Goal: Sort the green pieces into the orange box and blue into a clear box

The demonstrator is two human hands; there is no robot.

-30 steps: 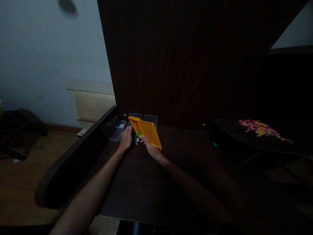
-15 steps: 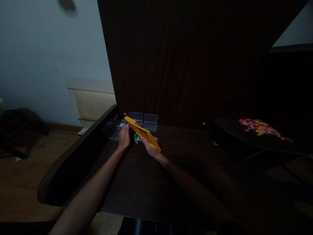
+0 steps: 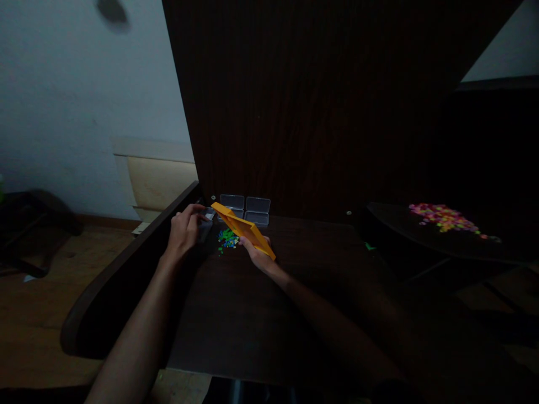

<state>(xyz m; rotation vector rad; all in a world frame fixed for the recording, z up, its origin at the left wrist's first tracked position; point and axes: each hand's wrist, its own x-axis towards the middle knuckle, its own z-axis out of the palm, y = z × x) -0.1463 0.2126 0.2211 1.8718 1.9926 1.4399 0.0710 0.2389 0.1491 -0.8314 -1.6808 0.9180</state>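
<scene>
The left hand (image 3: pixel 183 231) covers part of the clear case (image 3: pixel 205 231), and whether its fingertips touch the case cannot be told. The orange tray (image 3: pixel 248 229) hides most fingers of the right hand (image 3: pixel 259 257). The green and blue pieces (image 3: pixel 228 238) are too small to make out singly; the pink and yellow heap (image 3: pixel 445 217) blurs. The bottom edge cuts off the left forearm (image 3: pixel 141 328)

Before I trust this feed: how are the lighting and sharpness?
Head view, left: pale wall fairly lit, blurred dark spot near the top; head view, right: deep shadow dims the right forearm; head view, middle: yellow plastic case stands out, but single green and blue pieces are hard to make out.
</scene>
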